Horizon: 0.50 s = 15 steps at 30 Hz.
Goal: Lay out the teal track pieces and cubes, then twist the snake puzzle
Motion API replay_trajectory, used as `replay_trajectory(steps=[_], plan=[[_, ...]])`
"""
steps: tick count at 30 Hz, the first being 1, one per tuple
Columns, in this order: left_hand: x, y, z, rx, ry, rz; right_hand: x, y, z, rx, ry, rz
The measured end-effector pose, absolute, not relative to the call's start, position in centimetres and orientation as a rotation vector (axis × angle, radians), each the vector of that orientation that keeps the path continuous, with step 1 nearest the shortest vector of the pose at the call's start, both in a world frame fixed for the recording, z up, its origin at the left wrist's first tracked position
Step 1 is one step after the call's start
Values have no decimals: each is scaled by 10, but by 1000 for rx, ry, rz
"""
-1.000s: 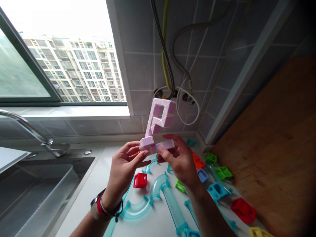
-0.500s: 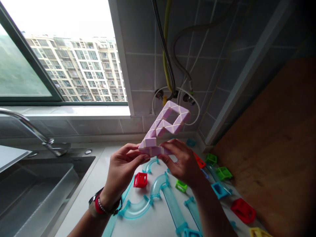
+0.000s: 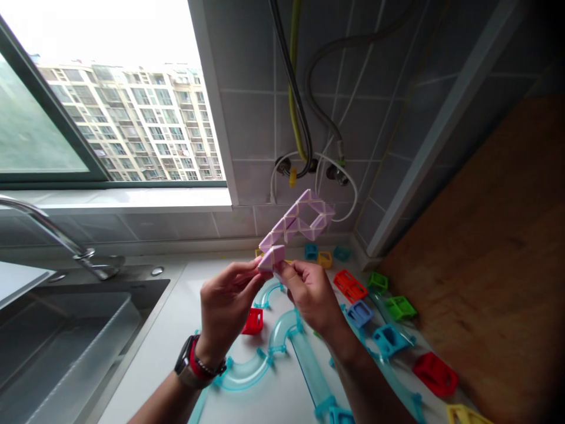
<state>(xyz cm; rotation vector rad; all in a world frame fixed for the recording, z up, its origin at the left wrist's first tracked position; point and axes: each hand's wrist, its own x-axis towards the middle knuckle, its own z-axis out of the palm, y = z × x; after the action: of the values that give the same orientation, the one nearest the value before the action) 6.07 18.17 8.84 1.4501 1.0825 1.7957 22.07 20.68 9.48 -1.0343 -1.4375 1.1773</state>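
Both hands pinching near end of snake puzzle (image 3: 295, 225): left hand (image 3: 226, 304) at 9 o'clock of it, right hand (image 3: 311, 292) at 3. Held in air above counter (image 3: 172, 330), free loop out toward 1 o'clock. Risk (fingertip hold only): loop swings, slips onto track pieces (image 3: 282, 344).

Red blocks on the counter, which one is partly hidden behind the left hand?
The red block just right of the left hand, beside the clear tube; the others lie uncovered farther right.
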Motion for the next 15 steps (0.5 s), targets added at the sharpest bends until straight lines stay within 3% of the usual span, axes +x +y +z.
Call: replay_trajectory(steps=[5, 12, 15], plan=[[59, 184, 91, 1458, 1125, 1822, 226, 208, 99, -941, -1436, 1429], [53, 189, 96, 1236, 1037, 1686, 224, 190, 113, -995, -1671, 759], [56, 185, 95, 1270, 1031, 1683, 217, 190, 105, -1021, -1581, 697]])
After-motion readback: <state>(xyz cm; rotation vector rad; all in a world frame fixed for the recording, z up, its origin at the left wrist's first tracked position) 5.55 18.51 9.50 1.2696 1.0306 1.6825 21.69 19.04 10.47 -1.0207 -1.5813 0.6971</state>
